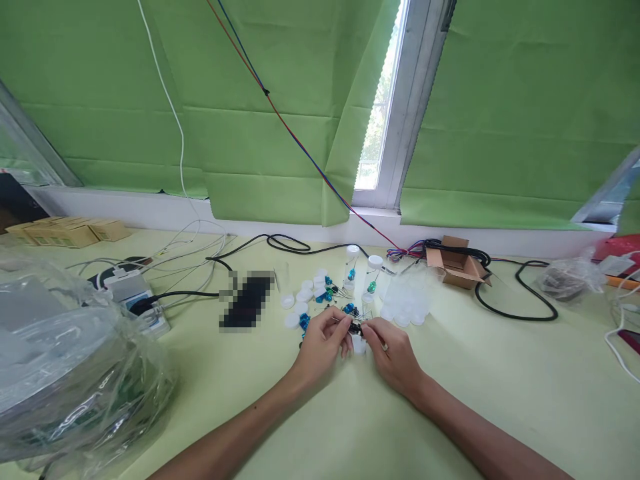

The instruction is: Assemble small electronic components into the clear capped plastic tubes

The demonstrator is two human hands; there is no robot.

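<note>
Both hands meet at a small black part [355, 328] with thin wire legs near it; its exact kind is too small to tell. My left hand [323, 339] pinches it from the left with thumb and index finger. On the other side my right hand [394, 348] has its fingertips closed on the part's right end. Just below lies a white cap [359, 345]. Blue and black parts with wire legs [351, 309] lie right behind the fingers, and more blue pieces [305, 321] sit left of my left hand.
White caps [304, 293] are strewn behind the hands. Clear tubes with white lids [374, 280] stand at the back, beside several clear tubes lying together [407, 297]. A cardboard box [454, 263] and black cable [525, 313] are right. Plastic-wrapped goods [80, 373] fill the left.
</note>
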